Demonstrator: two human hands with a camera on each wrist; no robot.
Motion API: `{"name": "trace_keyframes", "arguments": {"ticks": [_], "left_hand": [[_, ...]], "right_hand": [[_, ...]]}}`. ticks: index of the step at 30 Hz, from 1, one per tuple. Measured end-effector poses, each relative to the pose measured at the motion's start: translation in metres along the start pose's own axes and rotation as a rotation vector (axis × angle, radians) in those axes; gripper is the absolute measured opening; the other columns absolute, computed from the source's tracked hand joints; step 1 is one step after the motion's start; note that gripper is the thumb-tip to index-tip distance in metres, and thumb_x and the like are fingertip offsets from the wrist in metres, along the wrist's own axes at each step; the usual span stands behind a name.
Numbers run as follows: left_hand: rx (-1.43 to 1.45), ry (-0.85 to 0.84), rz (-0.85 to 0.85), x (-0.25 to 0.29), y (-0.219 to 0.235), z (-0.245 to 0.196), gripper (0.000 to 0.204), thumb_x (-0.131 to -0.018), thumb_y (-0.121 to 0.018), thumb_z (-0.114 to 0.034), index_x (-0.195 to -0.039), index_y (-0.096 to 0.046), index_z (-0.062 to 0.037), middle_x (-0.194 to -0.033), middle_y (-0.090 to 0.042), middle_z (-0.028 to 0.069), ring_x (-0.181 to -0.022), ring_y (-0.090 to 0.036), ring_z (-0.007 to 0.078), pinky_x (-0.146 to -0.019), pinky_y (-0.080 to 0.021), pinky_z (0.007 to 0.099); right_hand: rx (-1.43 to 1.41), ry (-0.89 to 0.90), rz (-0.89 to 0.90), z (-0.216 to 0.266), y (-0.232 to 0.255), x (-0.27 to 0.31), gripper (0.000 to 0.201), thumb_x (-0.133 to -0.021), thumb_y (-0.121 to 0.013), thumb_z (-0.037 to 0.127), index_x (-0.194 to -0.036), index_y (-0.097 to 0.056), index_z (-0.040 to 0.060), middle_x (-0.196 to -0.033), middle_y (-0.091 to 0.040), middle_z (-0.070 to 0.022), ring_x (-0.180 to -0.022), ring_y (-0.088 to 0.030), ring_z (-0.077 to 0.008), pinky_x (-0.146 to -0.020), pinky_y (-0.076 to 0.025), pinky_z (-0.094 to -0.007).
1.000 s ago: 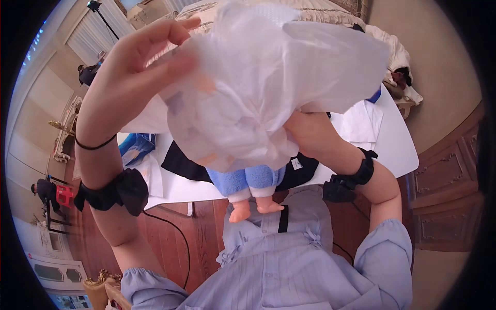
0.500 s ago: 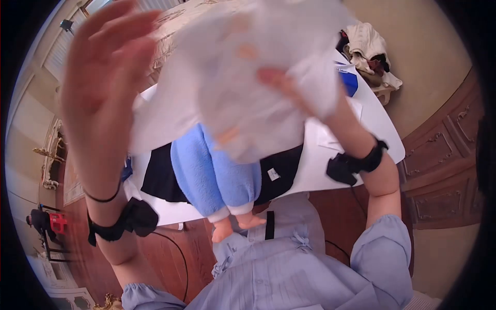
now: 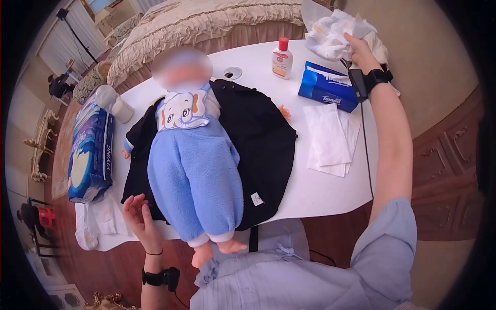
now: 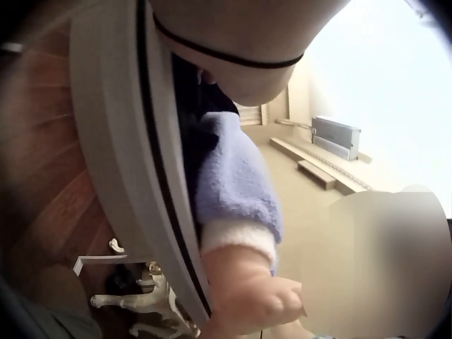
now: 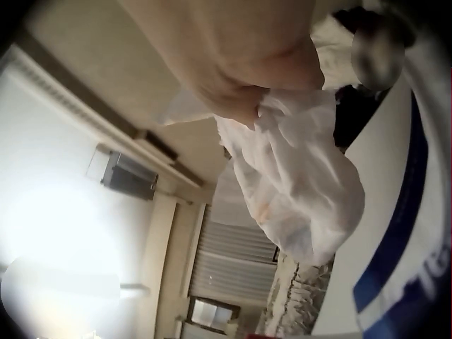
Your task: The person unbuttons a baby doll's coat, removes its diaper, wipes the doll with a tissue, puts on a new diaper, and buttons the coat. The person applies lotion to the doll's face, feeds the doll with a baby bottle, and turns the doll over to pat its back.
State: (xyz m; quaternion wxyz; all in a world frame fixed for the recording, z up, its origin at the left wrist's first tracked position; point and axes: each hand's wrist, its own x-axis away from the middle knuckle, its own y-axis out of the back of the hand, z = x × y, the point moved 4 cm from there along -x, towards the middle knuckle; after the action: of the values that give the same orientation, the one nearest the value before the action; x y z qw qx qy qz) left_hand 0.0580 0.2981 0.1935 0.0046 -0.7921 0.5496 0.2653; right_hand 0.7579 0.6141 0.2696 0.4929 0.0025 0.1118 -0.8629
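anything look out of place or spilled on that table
I see no spill. The doll looks a little oddly placed: its feet stick out past the near edge of the table. Also untidy is the crumpled white bundle in the right hand, unlike the flat white sheets on the table.

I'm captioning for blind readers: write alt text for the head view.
A person's right hand holds a crumpled white bundle by the far right corner of a white table; a blue-dressed doll lies on a black garment, left hand nearby.
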Motion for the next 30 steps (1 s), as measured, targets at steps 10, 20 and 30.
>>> {"name": "trace_keyframes", "arguments": {"ticks": [10, 20, 30], "left_hand": [[-0.057, 0.068, 0.013, 0.000, -0.002, 0.009, 0.031, -0.096, -0.051, -0.002, -0.127, -0.048, -0.0016, -0.125, -0.055, 0.0099, -0.107, -0.054, 0.0160, -0.096, -0.042, 0.0291], [-0.135, -0.022, 0.058, 0.007, -0.007, -0.004, 0.023, -0.091, -0.054, 0.002, -0.114, -0.054, 0.0002, -0.127, -0.056, 0.0121, -0.111, -0.054, 0.0197, -0.097, -0.041, 0.0323], [-0.169, -0.204, 0.113, 0.008, -0.008, -0.021, 0.018, -0.090, -0.056, 0.002, -0.108, -0.056, -0.0004, -0.125, -0.058, 0.0138, -0.117, -0.053, 0.0240, -0.101, -0.038, 0.0351]], "right_hand": [[0.477, -0.248, 0.291, -0.059, 0.020, 0.015, 0.071, -0.080, -0.073, 0.055, -0.124, -0.059, 0.0002, -0.125, -0.062, -0.0142, -0.114, -0.059, -0.0217, -0.093, -0.047, -0.0343], [1.161, 0.776, 0.748, 0.065, -0.016, 0.291, 0.033, -0.077, -0.076, 0.020, -0.106, -0.066, 0.0055, -0.117, -0.064, -0.0097, -0.111, -0.058, -0.0266, -0.095, -0.045, -0.0373], [1.403, 0.796, 0.636, 0.027, -0.033, 0.390, 0.048, -0.078, -0.071, 0.025, -0.118, -0.061, 0.0006, -0.123, -0.061, -0.0141, -0.115, -0.057, -0.0287, -0.097, -0.044, -0.0400]]}}
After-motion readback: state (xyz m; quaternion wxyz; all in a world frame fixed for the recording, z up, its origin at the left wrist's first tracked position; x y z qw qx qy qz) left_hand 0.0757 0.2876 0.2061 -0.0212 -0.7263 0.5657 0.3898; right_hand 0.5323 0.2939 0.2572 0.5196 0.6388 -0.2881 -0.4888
